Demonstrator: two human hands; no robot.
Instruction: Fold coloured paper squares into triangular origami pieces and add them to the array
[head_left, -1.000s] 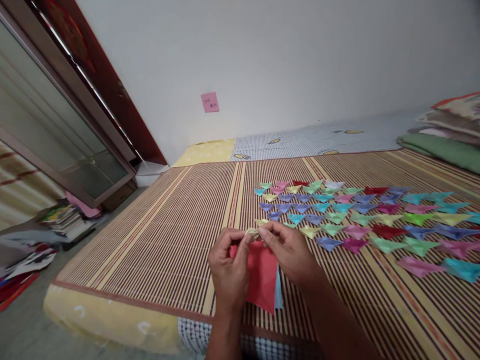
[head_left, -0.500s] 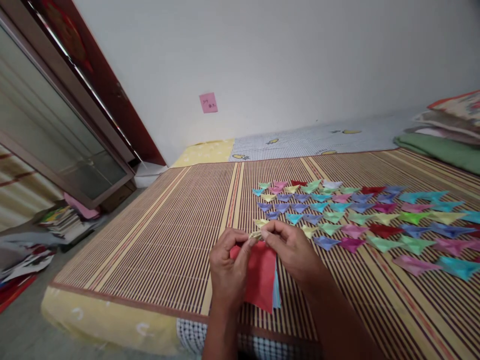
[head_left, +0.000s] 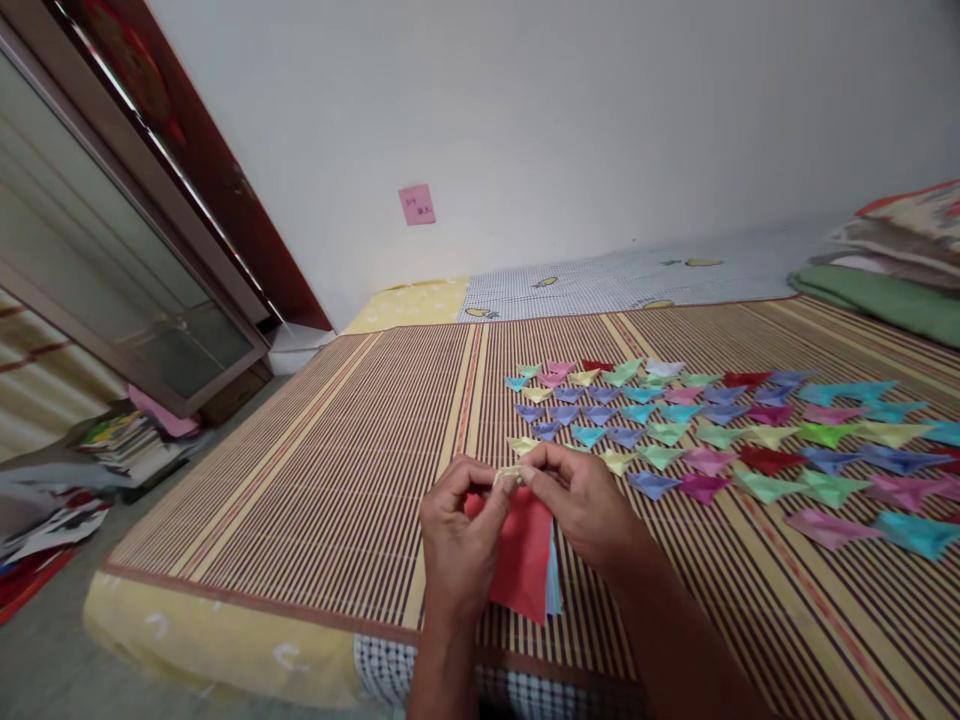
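Note:
Between my two hands is a small piece of folded pale yellow paper [head_left: 508,476], pinched at both ends. My left hand [head_left: 461,525] grips its left side between thumb and fingers, and my right hand [head_left: 581,497] pinches the right side. Below them on the mat lies a stack of paper sheets [head_left: 521,560], red on top, with blue edges showing at the right. My left hand covers part of the stack. Rows of folded paper pieces [head_left: 663,433] in many colours spread out beyond and to the right of my hands.
A striped bamboo mat [head_left: 322,480] covers the bed. Folded bedding [head_left: 885,300] is piled at the far right. A pink note [head_left: 417,204] sticks to the white wall. On the left are a glass-panelled door [head_left: 142,230] and a pile of books [head_left: 120,440].
My fingers have shifted slightly on the yellow paper, and my left hand has tilted a little to the right. The stack and the rows of folded pieces stay put.

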